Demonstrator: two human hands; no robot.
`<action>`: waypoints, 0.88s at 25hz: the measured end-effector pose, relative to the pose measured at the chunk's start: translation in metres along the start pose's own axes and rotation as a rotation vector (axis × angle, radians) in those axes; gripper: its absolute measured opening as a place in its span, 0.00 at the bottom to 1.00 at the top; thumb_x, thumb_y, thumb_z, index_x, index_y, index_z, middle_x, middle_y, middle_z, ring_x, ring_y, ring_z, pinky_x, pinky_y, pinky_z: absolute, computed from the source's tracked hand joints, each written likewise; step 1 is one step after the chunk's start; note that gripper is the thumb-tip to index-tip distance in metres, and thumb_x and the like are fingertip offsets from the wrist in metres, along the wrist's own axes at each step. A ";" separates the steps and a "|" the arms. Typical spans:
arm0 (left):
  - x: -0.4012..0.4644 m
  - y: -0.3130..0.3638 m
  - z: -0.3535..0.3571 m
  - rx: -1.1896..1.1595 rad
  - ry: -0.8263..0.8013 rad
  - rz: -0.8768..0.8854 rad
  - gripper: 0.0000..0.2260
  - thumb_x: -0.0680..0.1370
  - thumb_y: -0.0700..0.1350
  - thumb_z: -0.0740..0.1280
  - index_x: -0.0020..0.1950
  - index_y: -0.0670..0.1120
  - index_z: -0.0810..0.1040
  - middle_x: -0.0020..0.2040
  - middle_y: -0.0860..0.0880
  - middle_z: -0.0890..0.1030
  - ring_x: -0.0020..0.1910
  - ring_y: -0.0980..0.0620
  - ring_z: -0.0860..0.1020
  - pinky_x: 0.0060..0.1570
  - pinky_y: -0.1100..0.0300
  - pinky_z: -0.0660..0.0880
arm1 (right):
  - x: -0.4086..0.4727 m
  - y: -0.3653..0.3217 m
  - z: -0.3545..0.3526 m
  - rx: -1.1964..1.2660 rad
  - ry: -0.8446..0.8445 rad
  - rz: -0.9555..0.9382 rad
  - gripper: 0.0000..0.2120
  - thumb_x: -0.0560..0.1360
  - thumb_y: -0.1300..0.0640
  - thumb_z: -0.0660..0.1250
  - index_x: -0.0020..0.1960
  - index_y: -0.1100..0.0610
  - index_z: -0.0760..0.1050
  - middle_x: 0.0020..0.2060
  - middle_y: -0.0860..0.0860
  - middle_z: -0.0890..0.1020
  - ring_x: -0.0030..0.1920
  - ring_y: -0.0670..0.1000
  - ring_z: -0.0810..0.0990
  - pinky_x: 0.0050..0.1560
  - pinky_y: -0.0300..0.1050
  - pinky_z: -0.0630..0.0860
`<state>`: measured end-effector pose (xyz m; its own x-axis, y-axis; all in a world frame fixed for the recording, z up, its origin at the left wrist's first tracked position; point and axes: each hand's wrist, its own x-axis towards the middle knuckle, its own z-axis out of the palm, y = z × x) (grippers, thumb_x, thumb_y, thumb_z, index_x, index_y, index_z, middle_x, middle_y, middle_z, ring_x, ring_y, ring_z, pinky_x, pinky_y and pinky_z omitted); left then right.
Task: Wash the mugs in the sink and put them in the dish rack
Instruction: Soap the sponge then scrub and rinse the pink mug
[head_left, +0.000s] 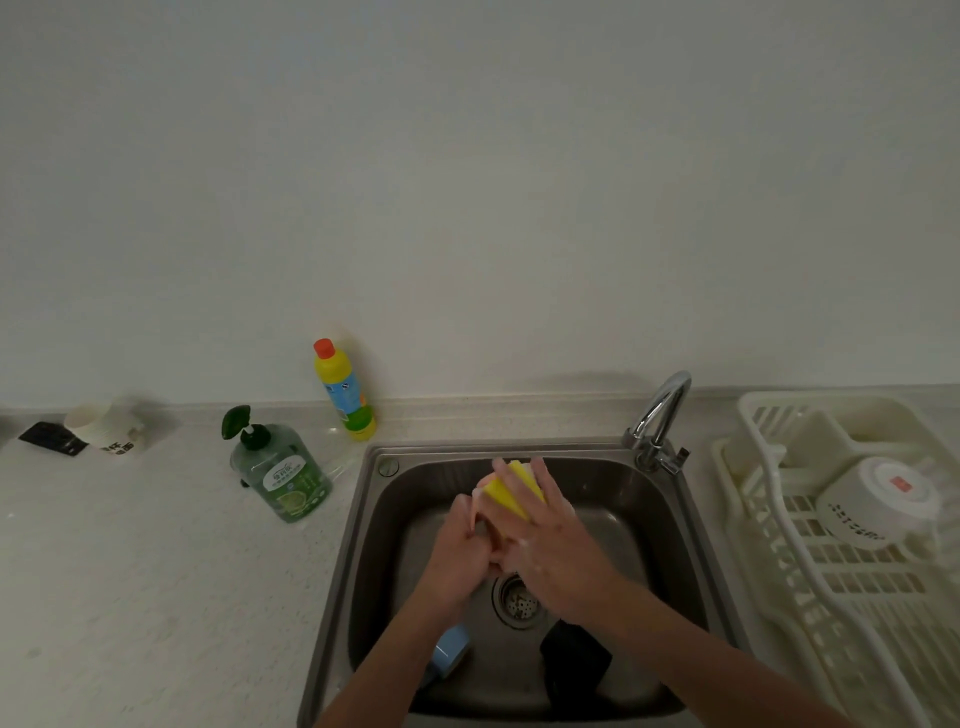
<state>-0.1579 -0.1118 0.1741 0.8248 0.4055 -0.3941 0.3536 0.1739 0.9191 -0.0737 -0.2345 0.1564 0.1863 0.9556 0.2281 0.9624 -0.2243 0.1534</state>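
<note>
Over the steel sink (675, 545), my left hand (460, 545) grips a pale mug (483, 499) that is mostly hidden between my hands. My right hand (550, 540) holds a yellow sponge (514, 488) pressed against that mug. A blue mug (449, 654) lies on the sink floor under my left forearm. A black mug (574, 665) lies at the sink's front right. In the white dish rack (779, 519) on the right, a white mug (878, 504) stands upside down.
The chrome tap (660, 415) stands at the sink's back right corner. A green soap pump bottle (278, 467) and a yellow bottle with a red cap (345, 389) stand on the counter to the left. A white cup (111, 431) and a black packet (52, 439) lie far left.
</note>
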 end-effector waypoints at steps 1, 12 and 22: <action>-0.001 0.001 0.000 0.016 0.000 -0.009 0.09 0.80 0.33 0.56 0.56 0.41 0.71 0.50 0.39 0.79 0.48 0.42 0.81 0.46 0.46 0.83 | 0.004 0.006 -0.004 0.072 0.036 0.004 0.17 0.80 0.49 0.56 0.61 0.50 0.79 0.76 0.44 0.61 0.79 0.60 0.47 0.74 0.68 0.54; -0.002 -0.006 0.002 -0.015 0.041 0.006 0.09 0.78 0.30 0.54 0.55 0.39 0.69 0.50 0.41 0.76 0.47 0.46 0.78 0.46 0.48 0.81 | 0.008 0.007 -0.001 0.105 0.045 0.037 0.11 0.77 0.54 0.64 0.56 0.52 0.82 0.74 0.53 0.66 0.77 0.66 0.54 0.70 0.68 0.65; 0.008 0.000 -0.002 -0.002 0.168 0.013 0.09 0.78 0.33 0.56 0.55 0.40 0.69 0.54 0.34 0.76 0.54 0.35 0.79 0.50 0.34 0.78 | -0.003 -0.003 -0.004 0.475 0.093 0.293 0.23 0.83 0.55 0.45 0.73 0.58 0.69 0.79 0.54 0.56 0.79 0.56 0.52 0.75 0.57 0.62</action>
<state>-0.1520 -0.1067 0.1708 0.7439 0.5517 -0.3771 0.3425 0.1697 0.9241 -0.0774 -0.2370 0.1590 0.4619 0.8407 0.2827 0.8602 -0.3469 -0.3738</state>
